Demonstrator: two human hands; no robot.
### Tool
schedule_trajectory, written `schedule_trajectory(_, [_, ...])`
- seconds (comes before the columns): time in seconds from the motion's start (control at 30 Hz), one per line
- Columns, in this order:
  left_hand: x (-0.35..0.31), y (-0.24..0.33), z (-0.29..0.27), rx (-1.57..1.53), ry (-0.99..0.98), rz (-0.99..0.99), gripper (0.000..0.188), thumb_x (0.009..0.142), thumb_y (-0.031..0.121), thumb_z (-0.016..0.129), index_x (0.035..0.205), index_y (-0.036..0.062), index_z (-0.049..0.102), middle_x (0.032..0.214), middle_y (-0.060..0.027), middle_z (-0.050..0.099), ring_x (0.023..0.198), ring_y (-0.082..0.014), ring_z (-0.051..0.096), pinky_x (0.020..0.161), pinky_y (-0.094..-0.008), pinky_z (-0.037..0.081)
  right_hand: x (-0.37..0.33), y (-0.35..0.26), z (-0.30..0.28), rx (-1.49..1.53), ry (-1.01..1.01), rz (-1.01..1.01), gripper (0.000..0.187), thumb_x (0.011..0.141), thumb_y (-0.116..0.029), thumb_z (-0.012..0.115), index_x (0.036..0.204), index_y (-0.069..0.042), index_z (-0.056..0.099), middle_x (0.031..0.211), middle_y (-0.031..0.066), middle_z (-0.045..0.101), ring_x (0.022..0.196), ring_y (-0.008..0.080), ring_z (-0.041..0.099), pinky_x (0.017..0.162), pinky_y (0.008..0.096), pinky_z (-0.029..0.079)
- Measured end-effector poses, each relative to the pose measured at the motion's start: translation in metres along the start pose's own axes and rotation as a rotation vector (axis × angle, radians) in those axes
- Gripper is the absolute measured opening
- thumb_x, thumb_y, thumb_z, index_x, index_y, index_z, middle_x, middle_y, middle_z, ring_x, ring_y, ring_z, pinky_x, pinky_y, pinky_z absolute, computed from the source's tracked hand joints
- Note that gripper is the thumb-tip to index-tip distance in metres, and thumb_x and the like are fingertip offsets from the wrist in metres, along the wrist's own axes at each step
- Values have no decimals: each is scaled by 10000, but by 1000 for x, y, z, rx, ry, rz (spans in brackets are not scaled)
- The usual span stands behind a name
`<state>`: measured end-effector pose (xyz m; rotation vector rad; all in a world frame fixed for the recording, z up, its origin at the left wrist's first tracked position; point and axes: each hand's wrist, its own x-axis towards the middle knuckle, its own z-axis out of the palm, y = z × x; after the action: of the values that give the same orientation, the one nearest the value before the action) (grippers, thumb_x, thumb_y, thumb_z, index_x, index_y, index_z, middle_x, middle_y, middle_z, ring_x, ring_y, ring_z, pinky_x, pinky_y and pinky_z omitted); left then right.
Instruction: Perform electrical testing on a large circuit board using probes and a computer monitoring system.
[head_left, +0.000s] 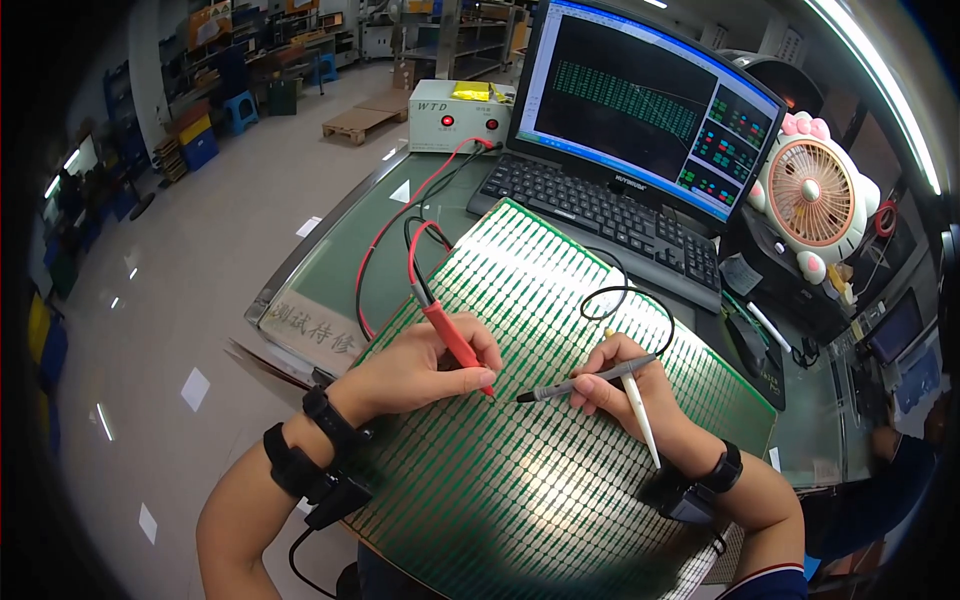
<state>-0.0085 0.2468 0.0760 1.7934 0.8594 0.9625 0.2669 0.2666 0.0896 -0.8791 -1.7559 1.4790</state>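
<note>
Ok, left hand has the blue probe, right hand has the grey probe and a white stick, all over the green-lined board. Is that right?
Not quite: the head view shows a red probe, not a blue one, in the left hand. The right hand has the grey probe and a white stick, all over the green-lined board.

Red probe [452, 338], black-tipped grey probe [552, 389], white pen [639, 413], green board [490, 450] with silvery grid pattern.

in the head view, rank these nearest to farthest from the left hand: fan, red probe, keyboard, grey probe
1. Red probe: held in the left hand.
2. Grey probe: to its right, held in the right hand.
3. Keyboard: ahead and right, past the green board.
4. Fan: far right, beside the monitor.
</note>
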Motion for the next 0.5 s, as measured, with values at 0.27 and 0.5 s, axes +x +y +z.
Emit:
schedule_trajectory(0.27, [-5,3,-7,-74,18,-99,155,842,145,676,930,52,591,910,-10,566,853,-99,549,787,-259,439,2,-2,4,26,-16,-9,195,907,-147,644,944,-21,500,780,61,650,695,91,630,597,204,518])
schedule_trajectory(0.5, [-5,2,-6,-59,22,-75,163,846,153,675,933,47,587,897,-13,576,829,-100,563,754,-255,452,4,-1,4,18,-30,-12,196,911,-149,638,947,-20,496,780,57,648,699,87,626,616,203,517])
